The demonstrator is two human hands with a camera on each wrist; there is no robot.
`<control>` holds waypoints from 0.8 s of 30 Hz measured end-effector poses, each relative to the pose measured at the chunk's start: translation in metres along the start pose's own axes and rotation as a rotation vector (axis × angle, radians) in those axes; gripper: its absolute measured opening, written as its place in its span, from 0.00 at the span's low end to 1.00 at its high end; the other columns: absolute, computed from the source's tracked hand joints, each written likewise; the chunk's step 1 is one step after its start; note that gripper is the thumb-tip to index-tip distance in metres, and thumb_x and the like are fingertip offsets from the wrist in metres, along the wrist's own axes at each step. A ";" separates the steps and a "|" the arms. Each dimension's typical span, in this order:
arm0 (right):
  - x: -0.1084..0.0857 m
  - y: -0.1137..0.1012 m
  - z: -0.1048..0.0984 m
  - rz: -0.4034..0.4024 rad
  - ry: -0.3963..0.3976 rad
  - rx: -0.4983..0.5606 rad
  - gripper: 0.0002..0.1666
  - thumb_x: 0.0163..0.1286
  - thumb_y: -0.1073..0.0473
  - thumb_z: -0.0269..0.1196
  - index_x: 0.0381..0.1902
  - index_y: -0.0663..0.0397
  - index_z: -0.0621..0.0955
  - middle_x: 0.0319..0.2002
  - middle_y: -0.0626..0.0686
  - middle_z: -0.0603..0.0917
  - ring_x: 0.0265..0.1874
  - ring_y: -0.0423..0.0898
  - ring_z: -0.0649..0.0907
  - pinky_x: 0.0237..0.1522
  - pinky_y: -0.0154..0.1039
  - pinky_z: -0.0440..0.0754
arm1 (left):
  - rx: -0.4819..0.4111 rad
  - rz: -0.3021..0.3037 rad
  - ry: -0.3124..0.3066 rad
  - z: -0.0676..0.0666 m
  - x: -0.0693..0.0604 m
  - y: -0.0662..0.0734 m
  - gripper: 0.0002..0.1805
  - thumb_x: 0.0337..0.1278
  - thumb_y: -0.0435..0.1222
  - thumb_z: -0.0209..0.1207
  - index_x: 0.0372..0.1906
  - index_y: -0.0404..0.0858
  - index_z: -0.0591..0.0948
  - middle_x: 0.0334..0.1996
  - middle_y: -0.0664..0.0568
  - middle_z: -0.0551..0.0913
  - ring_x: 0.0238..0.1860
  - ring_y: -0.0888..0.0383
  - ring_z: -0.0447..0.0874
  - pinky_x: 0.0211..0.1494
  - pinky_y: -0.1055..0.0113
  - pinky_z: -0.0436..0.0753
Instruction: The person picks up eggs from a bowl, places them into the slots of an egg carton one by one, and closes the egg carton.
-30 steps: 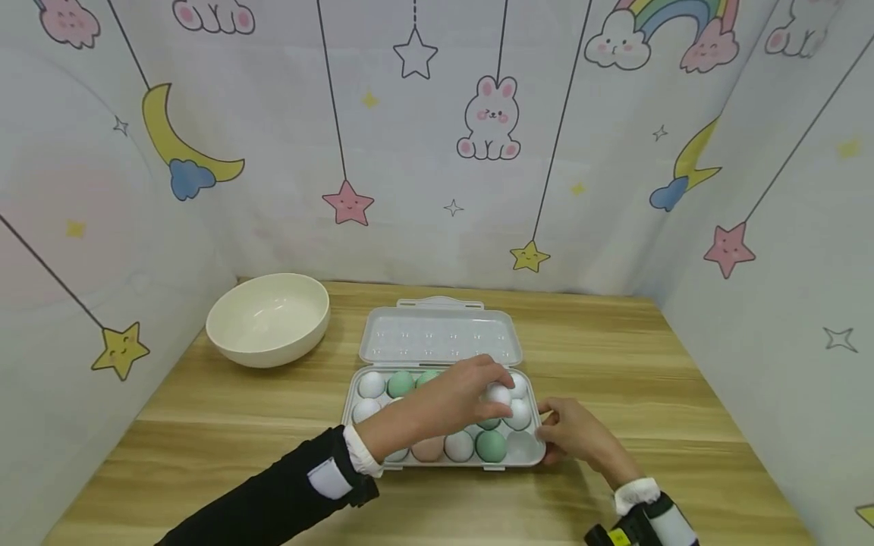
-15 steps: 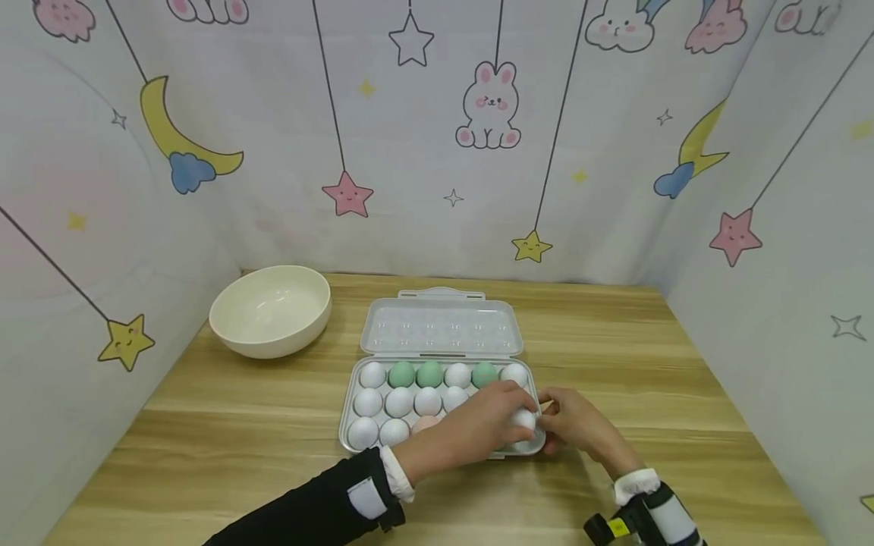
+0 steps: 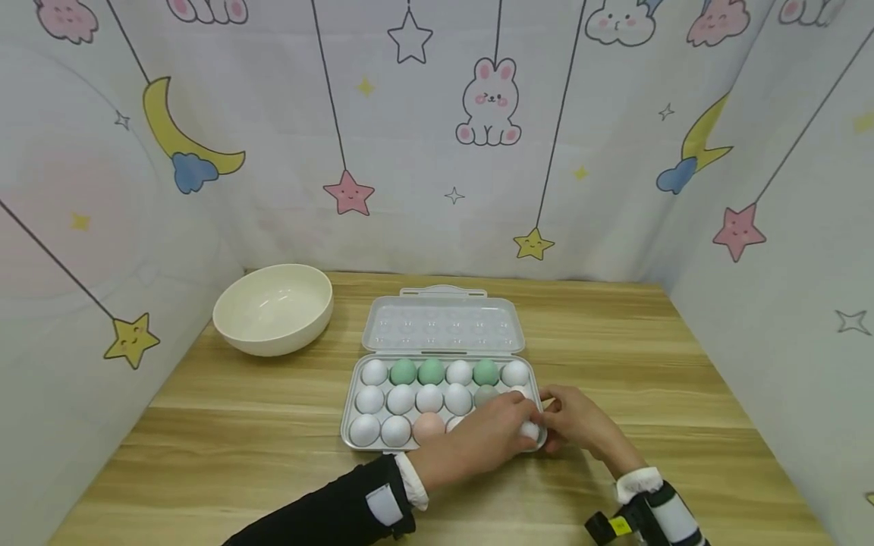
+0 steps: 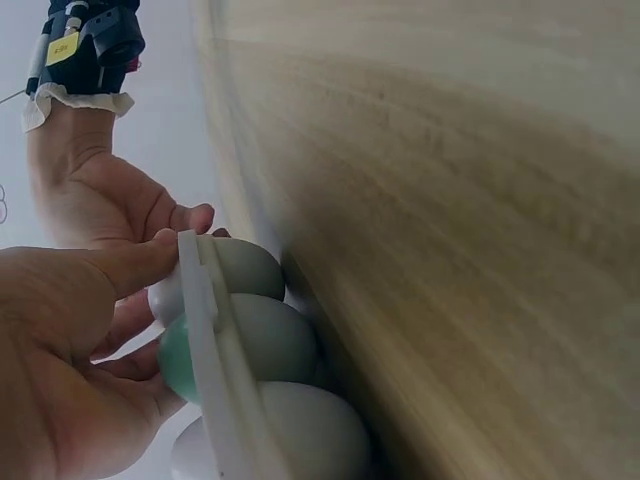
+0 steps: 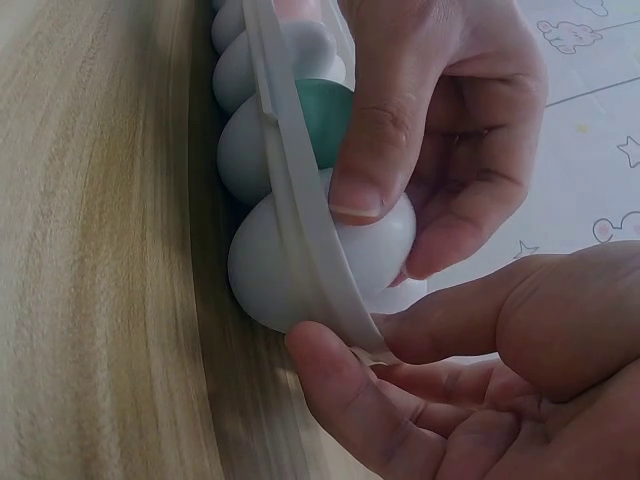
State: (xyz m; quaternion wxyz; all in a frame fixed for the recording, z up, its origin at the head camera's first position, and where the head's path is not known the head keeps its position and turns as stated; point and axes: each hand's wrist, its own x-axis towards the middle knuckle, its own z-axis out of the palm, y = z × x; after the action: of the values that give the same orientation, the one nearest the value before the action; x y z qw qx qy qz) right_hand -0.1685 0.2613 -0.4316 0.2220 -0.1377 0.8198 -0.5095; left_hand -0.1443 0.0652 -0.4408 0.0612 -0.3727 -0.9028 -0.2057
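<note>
A plastic egg carton [image 3: 347, 413] lies on the table, holding three rows of white, green and pinkish eggs. My left hand [image 3: 481, 440] reaches across its front and pinches a white egg [image 3: 529, 431] that sits in the near right corner cup. In the right wrist view the thumb and fingers are on that egg [image 5: 385, 240]. At the carton's right end, my right hand [image 3: 580, 426] grips the rim between thumb and fingers. Part of the near row is hidden behind the left hand, including a green egg [image 5: 325, 115] seen in the right wrist view.
The carton's clear lid [image 3: 444, 324] is folded back on the far side. A cream bowl [image 3: 273, 311] stands at the table's back left. Fabric walls [image 3: 423, 227] printed with stars and rabbits close off the back and sides of the wooden table [image 3: 614, 341].
My left hand has carried the white egg from above the middle row toward me and right, down into the vacant corner cup. The right hand stays at the carton's right end.
</note>
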 end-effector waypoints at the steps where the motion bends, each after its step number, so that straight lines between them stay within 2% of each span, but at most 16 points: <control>1: 0.000 0.000 0.000 -0.005 -0.002 0.003 0.21 0.73 0.71 0.62 0.58 0.82 0.73 0.29 0.57 0.86 0.21 0.50 0.86 0.25 0.50 0.88 | 0.014 0.002 -0.001 0.000 0.000 0.000 0.13 0.64 0.41 0.69 0.50 0.43 0.84 0.44 0.56 0.83 0.46 0.64 0.81 0.50 0.76 0.78; 7: -0.001 0.000 -0.001 -0.007 -0.002 0.000 0.21 0.74 0.69 0.61 0.59 0.81 0.72 0.29 0.56 0.86 0.20 0.49 0.85 0.25 0.48 0.88 | 0.038 -0.010 -0.001 0.001 0.000 -0.001 0.13 0.64 0.40 0.69 0.50 0.42 0.85 0.45 0.57 0.83 0.46 0.65 0.81 0.49 0.77 0.79; 15: 0.000 0.003 0.001 -0.003 -0.002 0.003 0.22 0.69 0.74 0.58 0.59 0.82 0.72 0.29 0.58 0.86 0.20 0.49 0.85 0.24 0.50 0.87 | 0.068 -0.018 0.019 0.002 -0.004 -0.003 0.12 0.65 0.41 0.67 0.50 0.43 0.86 0.45 0.58 0.84 0.46 0.64 0.82 0.50 0.75 0.80; 20: -0.001 0.004 0.002 0.007 -0.007 0.019 0.19 0.70 0.71 0.59 0.56 0.77 0.77 0.27 0.57 0.86 0.21 0.48 0.84 0.25 0.49 0.87 | 0.121 -0.031 0.042 -0.002 -0.006 -0.004 0.11 0.67 0.44 0.67 0.49 0.47 0.86 0.44 0.59 0.85 0.46 0.63 0.84 0.47 0.71 0.82; 24: -0.002 0.006 -0.001 0.014 -0.007 0.030 0.19 0.73 0.69 0.58 0.56 0.79 0.76 0.26 0.55 0.84 0.22 0.47 0.84 0.25 0.48 0.87 | 0.139 -0.048 0.056 -0.007 -0.010 -0.003 0.11 0.67 0.46 0.67 0.50 0.49 0.87 0.45 0.60 0.85 0.47 0.62 0.85 0.43 0.69 0.83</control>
State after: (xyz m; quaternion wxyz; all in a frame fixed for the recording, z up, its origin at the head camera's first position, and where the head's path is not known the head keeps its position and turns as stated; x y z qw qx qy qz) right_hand -0.1669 0.2656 -0.4356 0.2305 -0.1303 0.8124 -0.5195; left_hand -0.1398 0.0534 -0.4378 0.1072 -0.3399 -0.9215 -0.1545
